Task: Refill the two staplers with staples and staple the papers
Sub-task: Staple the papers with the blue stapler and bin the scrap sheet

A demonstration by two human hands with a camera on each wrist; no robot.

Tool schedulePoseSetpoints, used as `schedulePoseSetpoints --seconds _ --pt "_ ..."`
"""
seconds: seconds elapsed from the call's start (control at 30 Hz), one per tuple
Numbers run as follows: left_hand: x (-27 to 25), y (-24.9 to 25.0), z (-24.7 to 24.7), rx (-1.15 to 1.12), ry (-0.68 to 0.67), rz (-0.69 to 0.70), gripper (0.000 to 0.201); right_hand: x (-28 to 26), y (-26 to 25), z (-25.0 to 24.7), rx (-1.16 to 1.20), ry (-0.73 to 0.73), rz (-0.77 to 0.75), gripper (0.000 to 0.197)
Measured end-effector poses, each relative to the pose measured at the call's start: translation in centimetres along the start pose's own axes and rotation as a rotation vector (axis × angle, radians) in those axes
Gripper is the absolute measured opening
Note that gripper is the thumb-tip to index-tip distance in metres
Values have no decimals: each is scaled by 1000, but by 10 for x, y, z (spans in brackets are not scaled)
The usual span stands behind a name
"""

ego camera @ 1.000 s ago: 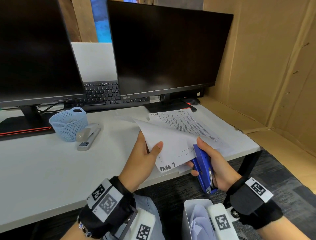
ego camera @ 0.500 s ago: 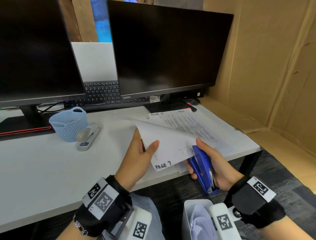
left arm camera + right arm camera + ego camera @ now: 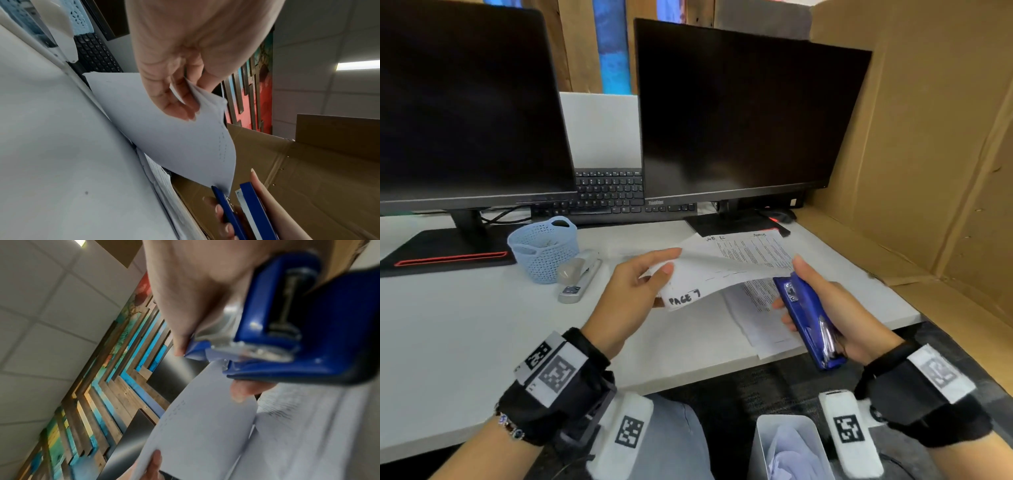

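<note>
My left hand [image 3: 640,284] pinches the corner of a white paper sheaf [image 3: 709,277] marked "PAGE 7", lifted off the desk. My right hand [image 3: 822,301] grips a blue stapler [image 3: 808,322], whose mouth stands open at the sheaf's right corner. In the left wrist view the paper sheaf [image 3: 174,138] dips its corner between the parted blue stapler [image 3: 242,209] arms. The right wrist view shows the blue stapler [image 3: 298,340] close up above the papers [image 3: 205,426]. More printed pages [image 3: 756,260] lie flat underneath. A grey-white stapler [image 3: 578,274] lies beside a light blue basket [image 3: 544,253].
Two dark monitors [image 3: 739,113] and a keyboard [image 3: 613,195] stand at the back of the white desk [image 3: 465,325]. Cardboard walls [image 3: 928,137] close the right side. A white bin [image 3: 787,445] with crumpled paper sits below the desk edge.
My left hand has raised the sheaf and drawn it leftwards. The blue stapler's mouth, closed on the corner before, now stands open there.
</note>
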State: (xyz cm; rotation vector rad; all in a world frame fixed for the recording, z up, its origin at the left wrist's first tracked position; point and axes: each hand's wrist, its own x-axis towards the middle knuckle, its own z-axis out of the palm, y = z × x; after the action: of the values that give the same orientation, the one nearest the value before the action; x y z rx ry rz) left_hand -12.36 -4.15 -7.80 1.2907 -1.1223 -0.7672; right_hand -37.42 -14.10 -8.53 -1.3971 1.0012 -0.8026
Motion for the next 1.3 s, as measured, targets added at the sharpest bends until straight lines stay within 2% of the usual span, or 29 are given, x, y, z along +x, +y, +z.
schedulePoseSetpoints --seconds 0.07,0.17,0.2,0.3,0.43,0.57,0.63,0.73,0.8,0.9,0.97,1.03,1.1,1.2,1.3 --pt "-1 3 -8 8 -56 0 44 10 -14 -1 -82 47 0 52" --pt "1 8 -19 170 -146 0 92 27 -32 -4 -201 143 48 55" --pt "1 9 -22 218 -156 7 102 34 -36 -5 -213 161 67 56" --pt "8 9 -28 353 -159 62 112 59 -40 -9 -280 207 94 62" --pt "15 13 -34 672 -221 118 114 91 -30 -16 -519 244 178 61" --pt "11 16 -42 830 -284 185 109 103 -18 -15 -525 210 242 55" --pt "11 14 -44 833 -227 213 99 105 -17 -14 -609 226 216 55" --pt "12 12 -45 795 -108 257 73 104 -30 -13 -887 274 204 74" --pt "13 14 -45 770 -41 276 59 96 -42 -7 -963 284 121 73" --pt "15 17 -43 752 61 281 53 68 -55 12 -1023 274 -190 72" --pt "17 17 -41 774 121 300 50 45 -58 26 -994 145 -392 69" --pt "20 18 -40 803 186 358 42 28 -56 39 -987 -65 -488 63" --pt "23 20 -39 790 237 445 38 22 -49 51 -999 -159 -551 59" --pt "25 27 -38 771 245 560 39 25 -42 62 -960 -67 -664 40" --pt "29 32 -40 705 226 534 40 27 -46 63 -848 16 -667 23"
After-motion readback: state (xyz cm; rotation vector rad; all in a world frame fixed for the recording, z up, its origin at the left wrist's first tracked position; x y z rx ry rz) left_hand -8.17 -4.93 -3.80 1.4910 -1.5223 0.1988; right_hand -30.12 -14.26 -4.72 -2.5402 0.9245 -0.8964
